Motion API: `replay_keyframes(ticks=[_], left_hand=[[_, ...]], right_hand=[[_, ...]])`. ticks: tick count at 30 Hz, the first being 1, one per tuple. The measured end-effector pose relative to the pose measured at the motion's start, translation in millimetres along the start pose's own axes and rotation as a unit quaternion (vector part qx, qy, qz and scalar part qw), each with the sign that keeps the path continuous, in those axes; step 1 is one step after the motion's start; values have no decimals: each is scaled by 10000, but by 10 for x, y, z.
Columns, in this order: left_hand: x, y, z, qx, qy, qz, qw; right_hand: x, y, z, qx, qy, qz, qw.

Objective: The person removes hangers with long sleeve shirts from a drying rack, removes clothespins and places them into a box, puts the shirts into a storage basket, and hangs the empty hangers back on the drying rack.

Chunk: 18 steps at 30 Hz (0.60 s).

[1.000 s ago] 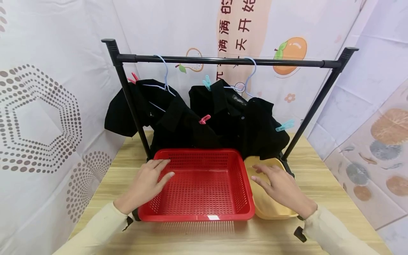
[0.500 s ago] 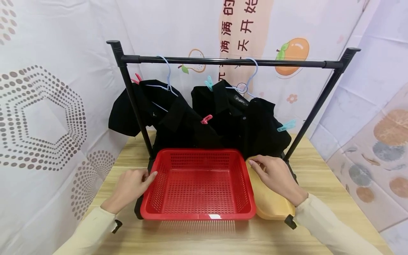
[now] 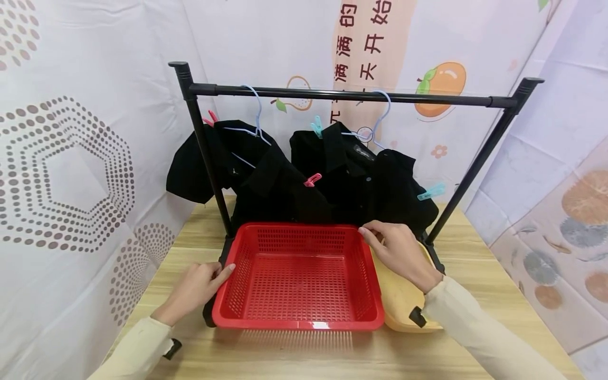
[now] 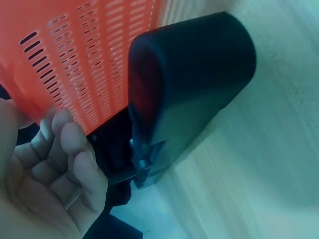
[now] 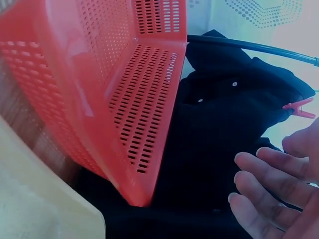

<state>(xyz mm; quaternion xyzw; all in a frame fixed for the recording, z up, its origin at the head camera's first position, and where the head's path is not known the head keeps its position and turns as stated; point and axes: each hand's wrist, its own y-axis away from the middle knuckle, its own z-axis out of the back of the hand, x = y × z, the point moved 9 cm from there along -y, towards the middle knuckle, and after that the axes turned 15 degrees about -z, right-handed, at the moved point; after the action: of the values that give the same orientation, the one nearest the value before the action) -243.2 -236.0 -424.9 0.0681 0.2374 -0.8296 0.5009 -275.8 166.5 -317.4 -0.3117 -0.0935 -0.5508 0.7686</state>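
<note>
A red plastic basket with slotted walls stands on the table, nothing inside it. My left hand grips its left rim, thumb over the edge; in the left wrist view the curled fingers sit against the outside of the slotted wall. My right hand hovers by the basket's far right corner, above a yellow container. In the right wrist view, that hand is apart from the red rim, its fingers loosely bent and holding nothing.
Behind the basket, two black shirts hang on blue hangers from a black rack. Pink and turquoise clothespins are clipped to them. The rack's left foot lies beside the basket.
My left hand has come down from above the basket's left side and taken hold of the rim. The right hand has moved left to the basket's far right corner.
</note>
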Motion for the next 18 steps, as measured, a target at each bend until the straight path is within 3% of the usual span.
replay_keyframes(ticks=[10,18], left_hand=[[62,37,-141,262,547,403,9973],[78,33,-201,318,811,460,9951]], right_hand=[[96,-182,-52,-210,-381,125,9990],[200,-330,-84,-202,-643,70,9977]])
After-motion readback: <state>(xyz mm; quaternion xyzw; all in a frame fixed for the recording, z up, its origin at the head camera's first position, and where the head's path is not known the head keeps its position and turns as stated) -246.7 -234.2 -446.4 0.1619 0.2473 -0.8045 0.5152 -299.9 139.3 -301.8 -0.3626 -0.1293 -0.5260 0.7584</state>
